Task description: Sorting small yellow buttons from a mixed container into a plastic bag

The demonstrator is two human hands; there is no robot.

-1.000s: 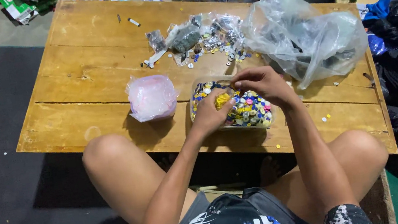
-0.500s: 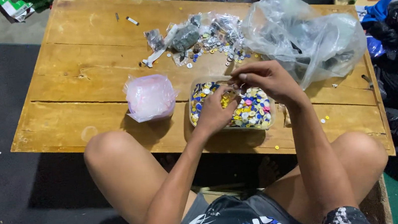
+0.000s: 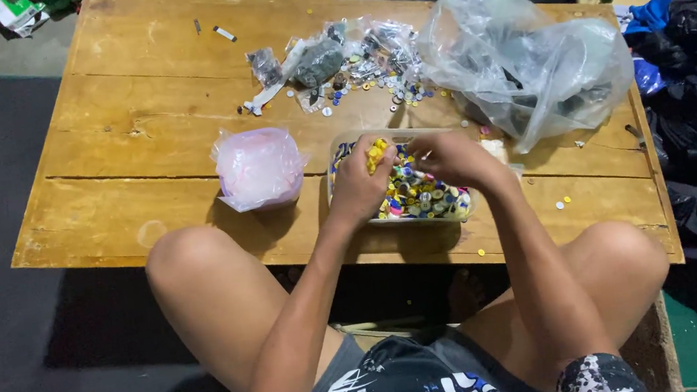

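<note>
Closing together, both hands (image 3: pixel 407 171) now meet over the button tray (image 3: pixel 420 200).

table (image 3: pixel 140 159): rough wood | bag (image 3: pixel 528 67): glossy clear plastic | tray (image 3: pixel 341 145): clear plastic

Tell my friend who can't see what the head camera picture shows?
Both hands, left hand and right hand, dig in a clear tray of colourful buttons on a low wooden table. A pink bag sits left of the tray, a big clear bag to its right.
</note>
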